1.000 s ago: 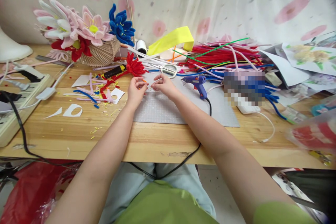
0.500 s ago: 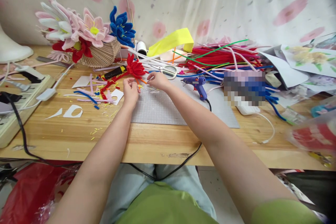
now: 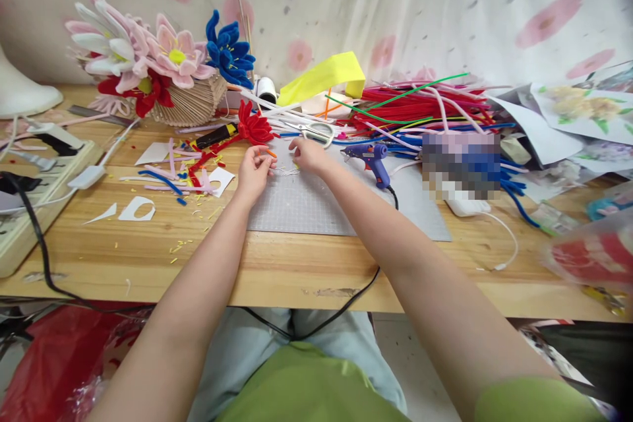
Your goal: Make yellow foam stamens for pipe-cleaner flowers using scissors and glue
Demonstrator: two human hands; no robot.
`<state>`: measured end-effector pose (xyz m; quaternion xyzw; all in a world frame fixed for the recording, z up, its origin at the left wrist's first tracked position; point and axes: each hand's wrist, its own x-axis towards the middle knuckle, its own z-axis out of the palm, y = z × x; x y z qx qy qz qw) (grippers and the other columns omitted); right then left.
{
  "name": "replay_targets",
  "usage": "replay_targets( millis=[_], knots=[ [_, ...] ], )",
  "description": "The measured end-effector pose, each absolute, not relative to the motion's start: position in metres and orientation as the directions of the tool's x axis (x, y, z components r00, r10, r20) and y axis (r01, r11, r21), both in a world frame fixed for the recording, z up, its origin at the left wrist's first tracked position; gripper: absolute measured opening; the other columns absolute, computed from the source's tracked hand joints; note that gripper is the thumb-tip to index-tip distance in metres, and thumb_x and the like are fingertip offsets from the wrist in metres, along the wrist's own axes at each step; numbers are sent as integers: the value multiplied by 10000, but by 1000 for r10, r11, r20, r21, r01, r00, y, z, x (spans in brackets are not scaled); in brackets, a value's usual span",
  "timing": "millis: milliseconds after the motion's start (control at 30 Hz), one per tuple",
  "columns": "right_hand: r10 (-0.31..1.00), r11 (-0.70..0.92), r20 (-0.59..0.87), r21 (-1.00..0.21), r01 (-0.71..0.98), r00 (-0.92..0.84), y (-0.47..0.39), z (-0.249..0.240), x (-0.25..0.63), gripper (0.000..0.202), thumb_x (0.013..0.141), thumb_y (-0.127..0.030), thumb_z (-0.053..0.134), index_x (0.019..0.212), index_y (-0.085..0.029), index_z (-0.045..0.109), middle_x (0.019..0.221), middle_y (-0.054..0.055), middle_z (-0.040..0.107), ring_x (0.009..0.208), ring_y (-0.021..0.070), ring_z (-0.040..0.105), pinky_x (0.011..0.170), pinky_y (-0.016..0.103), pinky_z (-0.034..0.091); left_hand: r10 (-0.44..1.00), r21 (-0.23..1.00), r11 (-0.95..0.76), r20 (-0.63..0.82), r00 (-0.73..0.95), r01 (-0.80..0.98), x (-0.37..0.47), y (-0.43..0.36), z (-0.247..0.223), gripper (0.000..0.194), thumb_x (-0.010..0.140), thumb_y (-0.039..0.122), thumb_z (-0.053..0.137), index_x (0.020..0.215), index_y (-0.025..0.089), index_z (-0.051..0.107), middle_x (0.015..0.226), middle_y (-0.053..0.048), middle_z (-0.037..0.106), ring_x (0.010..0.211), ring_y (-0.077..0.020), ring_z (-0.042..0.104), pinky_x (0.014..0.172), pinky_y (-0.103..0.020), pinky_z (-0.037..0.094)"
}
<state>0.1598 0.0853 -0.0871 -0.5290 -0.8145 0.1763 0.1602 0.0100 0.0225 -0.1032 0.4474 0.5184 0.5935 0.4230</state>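
My left hand [image 3: 254, 175] is closed in a pinch on a short orange pipe cleaner [image 3: 271, 153], above the left edge of the grey cutting mat [image 3: 306, 208]. To its right, my right hand [image 3: 310, 155] is low over the mat with fingers drawn together; what its fingertips hold, if anything, is too small to make out. Several thin white strands [image 3: 288, 171] lie on the mat between the hands. Just behind my left hand is a red fuzzy flower [image 3: 254, 124]. White-handled scissors [image 3: 319, 133] lie beyond my right hand.
A blue glue gun [image 3: 374, 161] lies on the mat, its black cord running off the table's front edge. Pipe cleaners [image 3: 420, 105] are heaped at the back. Offcuts [image 3: 163, 181] and a power strip [image 3: 54, 191] are at left, with a vase of fuzzy flowers [image 3: 185, 102] behind.
My right hand has moved right and slightly down, away from the left. My left hand has shifted a little right and turned, with the orange pipe cleaner in its fingers.
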Motion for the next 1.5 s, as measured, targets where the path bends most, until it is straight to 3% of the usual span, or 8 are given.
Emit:
replay_targets(
  millis=[133,233,400,600,933,1167,1400,1500],
  knots=[
    [926,376,161,-472,798,-341,84,-86,157,315,727,-76,538,1014,-173,624,1016,93,630,984,221,559,899,370,422,966,993,-117,107,-236,-27,11,22,-104,233,729,118,591,906,216,478,724,20,617,606,-81,579,478,-160,425],
    [914,405,249,-583,705,-319,74,-75,159,198,757,-167,569,938,-170,648,1018,81,624,949,197,560,897,364,423,960,992,-122,114,-255,-16,12,21,-104,222,723,126,604,878,214,472,695,31,573,581,-83,552,455,-166,413],
    [822,440,173,-797,413,-542,55,-63,161,157,785,-259,567,859,-157,661,849,31,672,782,134,589,771,284,453,960,993,-119,111,-257,-14,15,20,-103,218,710,122,632,813,204,458,632,51,523,508,-66,481,445,-164,388],
    [858,405,163,-797,447,-487,54,-67,157,134,763,-226,589,837,-152,671,828,24,682,768,128,598,729,254,432,965,993,-115,104,-239,-36,16,20,-103,236,704,157,662,817,203,460,627,51,524,495,-68,468,448,-173,373],
    [870,461,187,-634,620,-456,50,-62,148,160,828,-193,492,852,-161,647,813,28,682,754,143,586,721,258,400,964,990,-111,86,-251,-86,17,21,-102,224,715,169,651,835,210,467,632,52,529,500,-70,481,440,-172,398],
    [962,270,178,-529,805,-205,77,-63,164,217,866,-250,419,904,-156,611,931,95,672,863,220,592,767,317,422,948,983,-147,108,-300,-111,15,17,-91,174,739,141,589,868,215,499,716,21,577,593,-91,539,485,-186,425],
    [937,348,114,-244,905,-329,86,-73,172,280,896,-262,366,903,-157,625,992,133,679,931,248,603,773,321,402,884,987,-115,53,-464,-108,12,19,-88,161,746,63,444,825,200,478,623,46,554,470,-64,471,437,-174,361],
    [916,401,95,-231,886,-390,89,-77,171,202,856,-273,458,888,-174,631,983,91,682,918,217,597,746,291,392,861,991,-108,56,-505,-74,9,22,-95,145,748,71,444,811,197,474,582,56,529,445,-62,450,421,-174,333]
  ],
)
